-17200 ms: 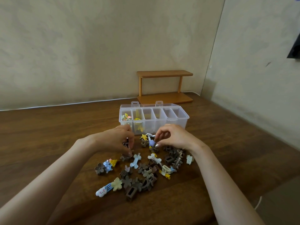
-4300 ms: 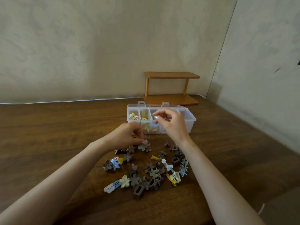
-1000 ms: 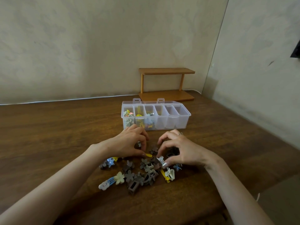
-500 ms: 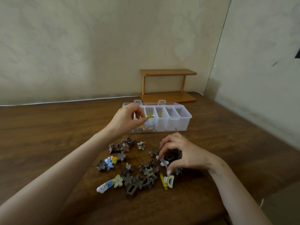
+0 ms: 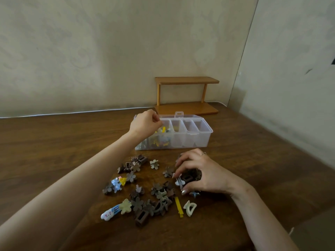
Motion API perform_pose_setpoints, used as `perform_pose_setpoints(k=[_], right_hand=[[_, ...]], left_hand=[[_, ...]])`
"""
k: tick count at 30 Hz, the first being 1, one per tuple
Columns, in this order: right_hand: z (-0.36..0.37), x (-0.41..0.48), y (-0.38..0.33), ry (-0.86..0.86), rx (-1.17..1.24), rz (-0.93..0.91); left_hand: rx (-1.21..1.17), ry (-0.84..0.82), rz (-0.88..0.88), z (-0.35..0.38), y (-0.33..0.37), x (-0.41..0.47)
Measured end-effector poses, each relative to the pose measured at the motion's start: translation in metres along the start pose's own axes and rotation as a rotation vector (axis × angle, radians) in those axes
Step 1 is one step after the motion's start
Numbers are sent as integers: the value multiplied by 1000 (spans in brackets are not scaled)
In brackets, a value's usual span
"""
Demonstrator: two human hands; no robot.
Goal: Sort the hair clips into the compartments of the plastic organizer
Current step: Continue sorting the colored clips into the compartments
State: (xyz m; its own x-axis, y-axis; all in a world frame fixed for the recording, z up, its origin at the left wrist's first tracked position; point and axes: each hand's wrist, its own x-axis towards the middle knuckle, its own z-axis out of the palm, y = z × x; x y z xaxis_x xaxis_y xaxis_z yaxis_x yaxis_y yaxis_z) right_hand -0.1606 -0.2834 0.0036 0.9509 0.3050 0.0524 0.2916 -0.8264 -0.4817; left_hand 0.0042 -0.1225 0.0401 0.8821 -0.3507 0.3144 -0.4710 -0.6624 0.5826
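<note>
Wooden table, left hand curled over organizer, grip unclear, right hand clutching brown clips

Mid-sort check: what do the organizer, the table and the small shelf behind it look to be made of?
Organizer: clear, slightly frosted plastic; hair clips show through its wall. Table: dark brown wood or wood-look laminate, with visible grain streaks and a low sheen. Shelf: lighter orange-toned wood, smooth, probably varnished.
</note>
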Motion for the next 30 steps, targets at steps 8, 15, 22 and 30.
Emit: perform_pose_setpoints(k=[8, 15, 22, 30], right_hand=[[9, 6, -1, 66, -79, -55], [12, 8, -3, 155, -118, -89], [14, 9, 0, 401, -34, 32], [11, 7, -3, 620, 232, 74]], left_hand=[[18, 86, 169, -17, -19, -42], [11, 118, 240, -24, -15, -64], [-87, -16, 296, -21, -11, -79], [-97, -216, 335, -18, -7, -84]])
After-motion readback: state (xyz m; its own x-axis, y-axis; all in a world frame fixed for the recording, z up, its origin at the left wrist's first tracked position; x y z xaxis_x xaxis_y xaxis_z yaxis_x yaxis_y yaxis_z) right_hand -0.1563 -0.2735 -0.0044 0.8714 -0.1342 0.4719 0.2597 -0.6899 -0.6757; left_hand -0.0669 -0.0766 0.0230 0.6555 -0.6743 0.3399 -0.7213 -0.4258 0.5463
